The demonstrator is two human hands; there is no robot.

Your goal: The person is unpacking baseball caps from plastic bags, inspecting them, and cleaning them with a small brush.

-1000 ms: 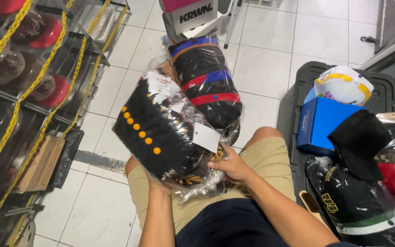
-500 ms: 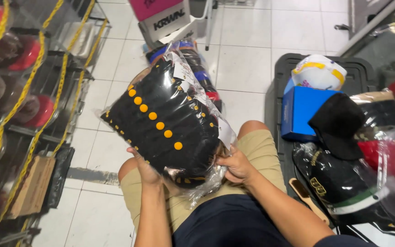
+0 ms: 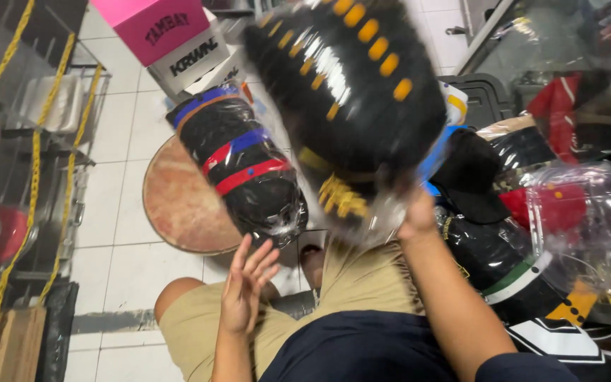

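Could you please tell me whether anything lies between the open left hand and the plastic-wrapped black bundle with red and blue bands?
Nothing visible does. The left hand is open, fingers spread, just below the plastic-wrapped black bundle with red and blue bands, with only open air between them. The right hand holds the other wrapped black piece with orange dots up to the side.

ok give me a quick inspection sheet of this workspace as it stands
surface: white tiled floor; round reddish board lying on it
job's things: black plastic-wrapped bundle with orange dots, blurred, raised in right hand
clutter: second wrapped black bundle with red and blue bands; pink box; wrapped items heaped at right
grippers: right hand grips the bundle's plastic; left hand open, fingers spread, empty
cables: nothing seen
surroundings: wire rack with yellow chain at left
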